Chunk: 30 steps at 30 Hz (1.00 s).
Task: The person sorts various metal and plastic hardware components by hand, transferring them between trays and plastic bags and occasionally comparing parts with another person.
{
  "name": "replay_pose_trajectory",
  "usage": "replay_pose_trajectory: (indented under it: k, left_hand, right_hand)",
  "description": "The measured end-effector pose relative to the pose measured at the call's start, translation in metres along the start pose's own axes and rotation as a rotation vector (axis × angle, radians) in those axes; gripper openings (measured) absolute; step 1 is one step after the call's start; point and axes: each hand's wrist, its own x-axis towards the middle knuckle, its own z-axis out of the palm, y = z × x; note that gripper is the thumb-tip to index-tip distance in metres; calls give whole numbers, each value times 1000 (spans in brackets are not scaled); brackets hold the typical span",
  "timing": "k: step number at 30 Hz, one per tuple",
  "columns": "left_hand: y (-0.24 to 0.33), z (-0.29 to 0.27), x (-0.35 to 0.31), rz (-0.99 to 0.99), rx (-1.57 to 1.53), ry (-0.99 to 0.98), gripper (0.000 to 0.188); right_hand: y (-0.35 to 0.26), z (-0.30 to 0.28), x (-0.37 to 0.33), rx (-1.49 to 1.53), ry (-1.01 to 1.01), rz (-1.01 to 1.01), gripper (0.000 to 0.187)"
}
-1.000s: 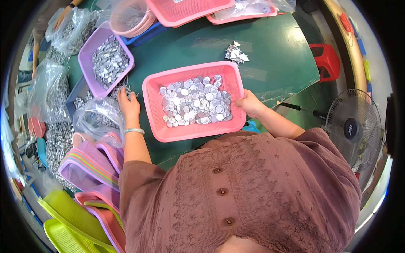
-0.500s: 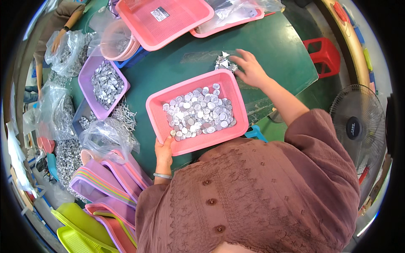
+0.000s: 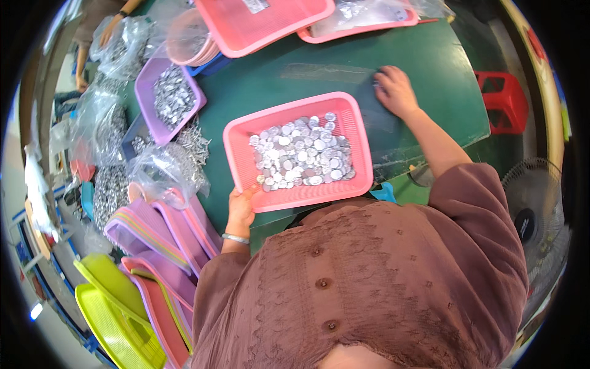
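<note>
Out to the right goes the right hand (image 3: 396, 92), farther across the green tabletop (image 3: 270, 80) than half a second ago, while one pink rectangular plastic basket (image 3: 319, 195), loaded with uncountably many round silvery discs (image 3: 304, 150), sits between both hands, opening upward, long axis left-to-right, right end angled away from the body. The left hand (image 3: 241, 209) grips its near-left corner; the right's fingers curl beyond the far-right corner, contents impossible to tell. Farther out: one lilac plastic basket (image 3: 161, 132), one red plastic stool (image 3: 517, 104).

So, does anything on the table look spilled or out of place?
Perhaps: loose metal pieces lie scattered on the table beside the purple basket, not inside it. It looks like a spill, but may be deliberate.
</note>
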Motion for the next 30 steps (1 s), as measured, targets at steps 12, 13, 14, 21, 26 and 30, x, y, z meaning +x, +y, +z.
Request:
replay_pose_trajectory:
  k: [12,13,14,21,26,30]
  left_hand:
    - [-22,-1,29,88,-44,-161,27]
    - [-20,-1,30,93,-24,-176,28]
    - [-24,-3,34,104,-3,-197,29]
    - [-31,-18,43,129,194,-310,33]
    - [-27,-14,43,118,158,-333,41]
    - [-24,-14,40,120,58,-377,42]
  right_hand:
    - [-90,-30,-15,-27,234,199,34]
    - [-111,-36,-4,45,243,190,33]
    - [-135,-36,4,122,222,187,32]
    - [-174,-31,34,-89,-36,127,44]
    - [-142,-29,-37,534,-363,923,50]
    - [-143,-32,-60,1202,-431,1187,38]
